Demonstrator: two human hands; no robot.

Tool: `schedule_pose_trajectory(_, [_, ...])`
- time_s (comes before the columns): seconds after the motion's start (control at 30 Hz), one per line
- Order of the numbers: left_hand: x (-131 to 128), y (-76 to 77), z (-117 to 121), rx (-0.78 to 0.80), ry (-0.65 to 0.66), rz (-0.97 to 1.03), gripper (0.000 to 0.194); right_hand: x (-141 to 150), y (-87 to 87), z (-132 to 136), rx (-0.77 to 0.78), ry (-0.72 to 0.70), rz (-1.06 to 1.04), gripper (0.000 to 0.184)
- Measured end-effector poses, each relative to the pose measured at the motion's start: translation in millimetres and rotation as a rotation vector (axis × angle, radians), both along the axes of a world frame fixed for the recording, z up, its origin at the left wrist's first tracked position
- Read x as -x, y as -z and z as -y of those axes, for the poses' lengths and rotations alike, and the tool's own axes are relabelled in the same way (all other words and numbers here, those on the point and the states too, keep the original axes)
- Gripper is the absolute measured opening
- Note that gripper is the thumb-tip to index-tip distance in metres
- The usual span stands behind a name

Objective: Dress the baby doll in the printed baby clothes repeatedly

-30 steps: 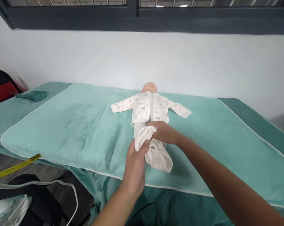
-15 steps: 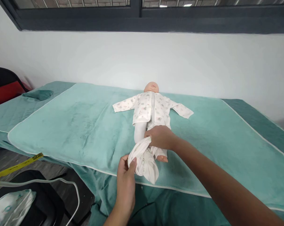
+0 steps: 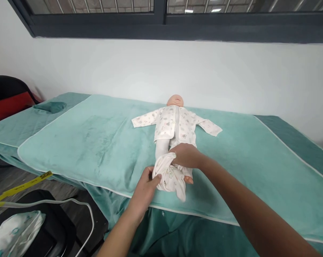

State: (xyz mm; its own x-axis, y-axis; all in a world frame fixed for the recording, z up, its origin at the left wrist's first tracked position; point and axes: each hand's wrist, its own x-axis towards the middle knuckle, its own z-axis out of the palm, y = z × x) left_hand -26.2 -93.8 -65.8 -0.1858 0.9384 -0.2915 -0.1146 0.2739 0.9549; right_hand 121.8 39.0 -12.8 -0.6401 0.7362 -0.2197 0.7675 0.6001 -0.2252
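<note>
Two hands, mine, meet at one bunched, white printed cloth garment [image 3: 170, 178]: my left hand [image 3: 145, 186] pinches its near-left edge, thumb over fingers; my right hand [image 3: 186, 156] touches its far edge, fingertips hidden, closure unclear. The bald plastic baby doll [image 3: 175, 101] stretches lengthwise beyond, feet towards me, torso nearer my right

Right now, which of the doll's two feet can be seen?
The foot on the picture's right, bare beside the bunched white cloth; that cloth hides the other foot.
</note>
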Motion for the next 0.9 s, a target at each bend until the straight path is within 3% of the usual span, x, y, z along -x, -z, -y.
schedule_pose_trajectory(0.2, [3.1,-5.0,0.0,-0.045,0.13,0.127,0.038,-4.5,0.1,-2.0,0.086,0.053,-0.108,0.015])
schedule_pose_trajectory(0.37, [21.8,6.6,-34.0,-0.123,0.226,0.026,0.023,-17.0,-2.3,-6.5,0.334,0.074,-0.377,0.008])
schedule_pose_trajectory(0.43, [28.9,10.8,-49.1,-0.172,0.228,-0.052,0.02,-21.4,-2.1,-7.0,0.406,0.1,-0.449,0.018])
schedule_pose_trajectory(0.53, [34.8,15.7,-67.7,-0.258,0.179,-0.178,0.016,-23.6,0.1,-6.5,0.44,0.172,-0.508,0.032])
schedule_pose_trajectory(0.77, [33.0,21.0,-103.5,-0.423,-0.124,-0.444,0.011,-11.7,7.3,-4.4,0.284,0.232,-0.428,0.022])
schedule_pose_trajectory(0.9, [30.0,20.4,-125.4,-0.439,-0.176,-0.428,0.012,-9.3,9.7,-4.4,0.216,0.278,-0.421,0.023])
